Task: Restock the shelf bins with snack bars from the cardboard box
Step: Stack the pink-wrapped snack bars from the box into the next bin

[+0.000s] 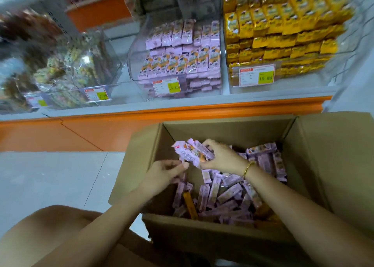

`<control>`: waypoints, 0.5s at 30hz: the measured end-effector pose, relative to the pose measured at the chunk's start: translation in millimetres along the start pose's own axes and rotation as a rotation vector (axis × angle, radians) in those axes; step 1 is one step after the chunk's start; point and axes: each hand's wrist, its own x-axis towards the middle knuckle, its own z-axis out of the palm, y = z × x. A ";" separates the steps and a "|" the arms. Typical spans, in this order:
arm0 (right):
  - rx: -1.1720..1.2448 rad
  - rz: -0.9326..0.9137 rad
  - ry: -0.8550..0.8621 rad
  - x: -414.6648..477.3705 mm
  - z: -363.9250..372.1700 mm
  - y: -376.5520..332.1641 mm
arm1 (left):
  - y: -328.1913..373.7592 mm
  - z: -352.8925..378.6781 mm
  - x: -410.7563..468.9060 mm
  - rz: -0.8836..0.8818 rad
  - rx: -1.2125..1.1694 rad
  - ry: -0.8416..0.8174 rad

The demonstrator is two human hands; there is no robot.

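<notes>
**Gathering a handful of purple bars over the box**

Head view: The right hand (pixel 220 157) is grasping a handful of snack bars (pixel 192 151) from above, fingers curled round them. It is holding them over the open cardboard box (pixel 222 131). The left hand (pixel 166 171) is pinching the near end of the same handful with thumb and fingertips, likely squaring the bars up so they go into a bin as one neat row. A gold bracelet (pixel 248 168) is sitting on the right wrist.

The box is standing on the floor (pixel 50 175) just in front of the shelf (pixel 182 109), probably to keep the reach to the bins short. Many loose bars (pixel 232 193) are lying jumbled in it, mostly purple, with an orange bar (pixel 189 204) among them, so plenty is left to restock.

The middle bin (pixel 137 50), made of clear plastic, is already holding matching purple bars in upright rows, which looks like the target. The yellow packs (pixel 283 23) are filling the bin to its right. The left bin (pixel 81 64) is holding greenish snacks and is blurred.

The middle price tag (pixel 166 87) is reading 15.80 on its yellow patch, and the right price tag (pixel 256 75) is reading 15.80 too. The other tag text and the wrapper print are too small to read.
</notes>
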 end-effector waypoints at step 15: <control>0.186 -0.300 0.455 -43.3 -68.4 -101.5 | 123.3 -4.2 -2.6 0.317 -0.484 -0.138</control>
